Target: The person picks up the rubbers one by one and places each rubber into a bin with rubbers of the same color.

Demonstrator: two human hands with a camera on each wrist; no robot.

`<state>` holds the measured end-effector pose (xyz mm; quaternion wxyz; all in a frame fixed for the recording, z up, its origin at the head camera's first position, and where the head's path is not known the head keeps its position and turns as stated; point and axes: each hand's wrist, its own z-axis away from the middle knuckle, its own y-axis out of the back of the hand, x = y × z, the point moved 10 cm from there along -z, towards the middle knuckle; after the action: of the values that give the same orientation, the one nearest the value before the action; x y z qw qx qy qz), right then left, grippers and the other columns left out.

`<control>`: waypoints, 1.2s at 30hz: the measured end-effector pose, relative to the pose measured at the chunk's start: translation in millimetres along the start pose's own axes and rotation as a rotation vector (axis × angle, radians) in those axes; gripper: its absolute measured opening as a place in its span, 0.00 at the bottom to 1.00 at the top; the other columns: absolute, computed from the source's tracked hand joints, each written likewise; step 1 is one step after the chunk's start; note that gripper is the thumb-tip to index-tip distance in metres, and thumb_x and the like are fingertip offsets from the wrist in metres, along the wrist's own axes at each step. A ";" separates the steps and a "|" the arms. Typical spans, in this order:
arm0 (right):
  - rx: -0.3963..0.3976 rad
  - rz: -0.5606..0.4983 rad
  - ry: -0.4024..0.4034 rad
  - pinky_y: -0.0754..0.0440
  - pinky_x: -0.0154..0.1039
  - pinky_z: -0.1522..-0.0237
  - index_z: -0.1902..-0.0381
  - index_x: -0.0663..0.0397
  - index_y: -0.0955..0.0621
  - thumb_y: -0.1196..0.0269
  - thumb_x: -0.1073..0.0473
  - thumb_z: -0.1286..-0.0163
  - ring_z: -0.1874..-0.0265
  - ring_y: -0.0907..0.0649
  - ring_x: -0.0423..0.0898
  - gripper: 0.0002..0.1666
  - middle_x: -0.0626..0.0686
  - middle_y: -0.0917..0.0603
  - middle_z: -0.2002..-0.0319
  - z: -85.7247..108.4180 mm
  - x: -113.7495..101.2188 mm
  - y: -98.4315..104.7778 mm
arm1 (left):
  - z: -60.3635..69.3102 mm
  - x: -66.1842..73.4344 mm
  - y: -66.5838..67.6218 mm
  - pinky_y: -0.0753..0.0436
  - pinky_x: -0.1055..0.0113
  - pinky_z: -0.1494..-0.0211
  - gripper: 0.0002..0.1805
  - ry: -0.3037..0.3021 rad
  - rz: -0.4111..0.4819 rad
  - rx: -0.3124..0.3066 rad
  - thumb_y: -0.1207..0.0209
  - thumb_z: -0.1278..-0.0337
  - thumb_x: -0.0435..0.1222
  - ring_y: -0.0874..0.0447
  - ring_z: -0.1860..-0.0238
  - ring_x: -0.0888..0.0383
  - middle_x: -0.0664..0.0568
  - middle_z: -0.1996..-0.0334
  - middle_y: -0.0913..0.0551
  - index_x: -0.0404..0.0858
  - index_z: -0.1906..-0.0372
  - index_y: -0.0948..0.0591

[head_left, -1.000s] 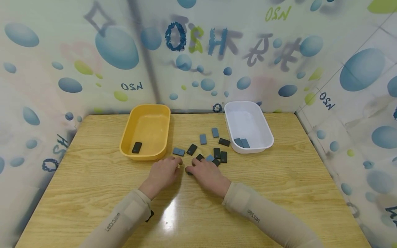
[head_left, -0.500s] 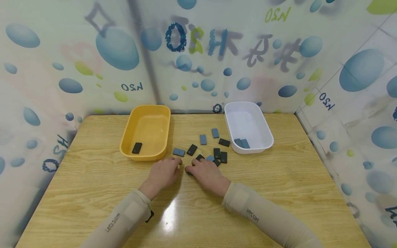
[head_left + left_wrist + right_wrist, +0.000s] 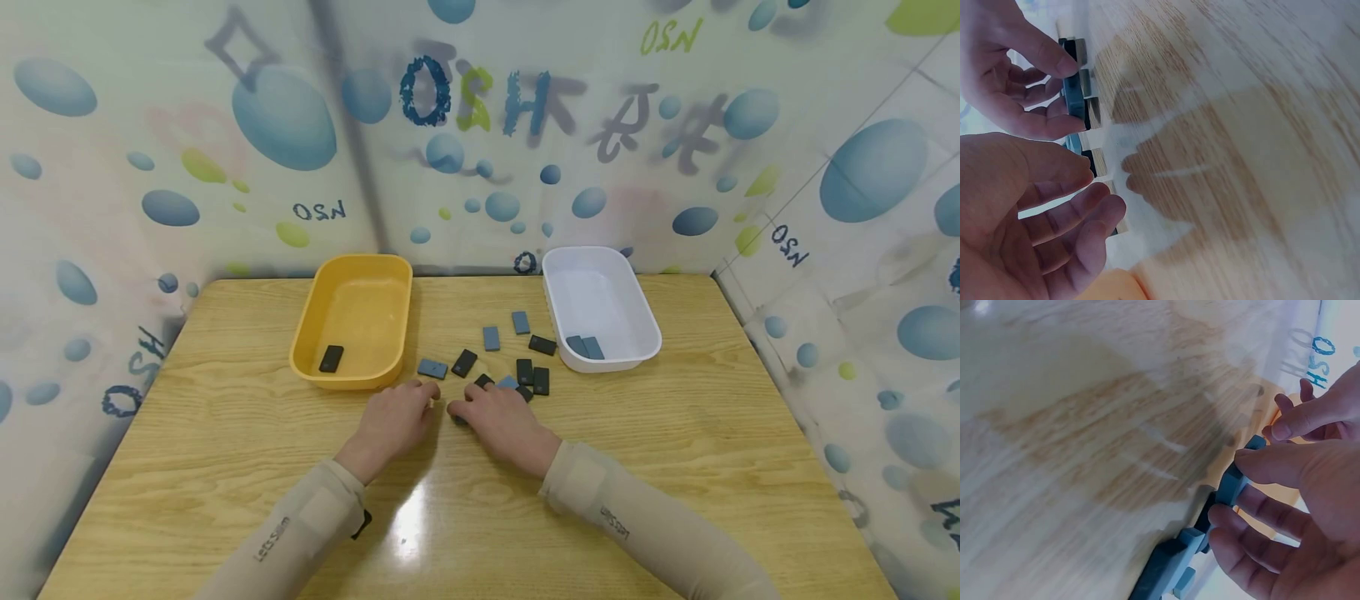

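In the head view, my right hand [image 3: 504,423] is over the near side of a group of small black and blue-grey rectangular tiles. It pinches one blue-grey tile [image 3: 1232,481] between thumb and fingers, as the right wrist view shows. Only a small part of that tile shows in the head view. My left hand [image 3: 396,419] is near the yellow tray's front corner, its fingers loosely bent with nothing between them. Ahead of the hands lie a blue-grey tile [image 3: 432,368] and a black tile [image 3: 465,362]. The right hand partly hides several tiles.
A yellow tray [image 3: 300,354] at the back left contains one black tile [image 3: 331,358]. At the back right stands a white tray [image 3: 649,343] with two blue-grey tiles [image 3: 593,347] inside. Several more tiles lie between the trays on the wooden table [image 3: 675,467]. A patterned wall borders its back.
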<state>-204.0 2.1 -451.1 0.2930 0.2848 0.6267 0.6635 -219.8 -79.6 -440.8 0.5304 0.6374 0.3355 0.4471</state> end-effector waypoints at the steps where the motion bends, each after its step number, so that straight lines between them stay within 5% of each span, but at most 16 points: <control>1: 0.004 -0.003 -0.001 0.21 0.38 0.71 0.46 0.36 0.20 0.44 0.61 0.28 0.68 0.20 0.45 0.17 0.47 0.20 0.59 0.6 0.4 1.0 | -0.1 0.1 0.1 0.24 0.59 0.78 0.08 0.000 -0.001 0.002 0.37 0.43 0.33 0.18 0.75 0.50 0.47 0.67 0.15 0.42 0.58 0.17; 11: -0.003 -0.047 -0.028 0.18 0.41 0.63 0.44 0.34 0.21 0.44 0.60 0.27 0.62 0.17 0.47 0.18 0.48 0.19 0.53 7.5 10.3 2.1 | -1.4 1.5 -2.0 0.24 0.59 0.77 0.08 -0.005 -0.001 -0.003 0.38 0.43 0.33 0.18 0.74 0.50 0.47 0.67 0.15 0.42 0.58 0.17; 23: 0.012 -0.052 -0.058 0.20 0.39 0.71 0.45 0.35 0.20 0.42 0.60 0.29 0.72 0.21 0.45 0.18 0.48 0.18 0.56 15.4 22.4 9.3 | -5.5 4.3 -4.6 0.26 0.61 0.78 0.09 -0.001 0.000 -0.039 0.39 0.42 0.34 0.21 0.75 0.54 0.48 0.64 0.15 0.44 0.56 0.17; 36: -0.008 -0.084 -0.088 0.17 0.45 0.59 0.44 0.38 0.20 0.38 0.57 0.32 0.59 0.16 0.48 0.19 0.50 0.17 0.52 23.5 34.1 12.8 | -7.1 9.6 -6.8 0.25 0.58 0.76 0.09 -0.007 0.003 -0.056 0.38 0.42 0.34 0.19 0.74 0.51 0.47 0.64 0.15 0.44 0.56 0.18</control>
<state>-209.6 42.6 -436.7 0.3489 0.2858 0.6220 0.6401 -222.5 -66.8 -445.1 0.5483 0.6244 0.3201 0.4549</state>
